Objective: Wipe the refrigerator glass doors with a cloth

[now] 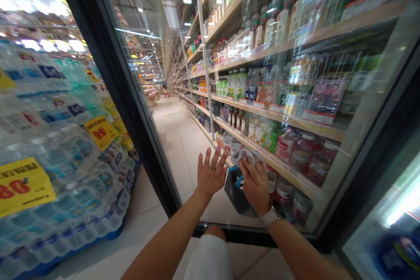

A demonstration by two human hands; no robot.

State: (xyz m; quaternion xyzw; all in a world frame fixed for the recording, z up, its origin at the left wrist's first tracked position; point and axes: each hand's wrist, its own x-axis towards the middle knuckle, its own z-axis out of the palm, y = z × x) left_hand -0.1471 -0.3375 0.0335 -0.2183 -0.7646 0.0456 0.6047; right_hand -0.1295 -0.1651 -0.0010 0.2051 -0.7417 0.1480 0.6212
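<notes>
My left hand (211, 173) is raised with its fingers spread, holding nothing, in front of a glass cooler door (295, 22). My right hand (254, 186) closes on a crumpled, translucent grey-white plastic packet (246, 155). A white watch (271, 216) sits on that wrist. Just behind and below the right hand is a dark grey basket (236, 192) with a blue strap or handle (239, 180). I cannot tell whether the right hand also touches the basket. Part of the basket is hidden by that hand.
Shelves of bottled drinks (278, 113) stand behind the glass on the right. A black door frame (131, 96) runs diagonally. Shrink-wrapped water bottles (55, 162) with yellow price cards (22, 186) are stacked on the left. White floor tiles (144, 223) lie below.
</notes>
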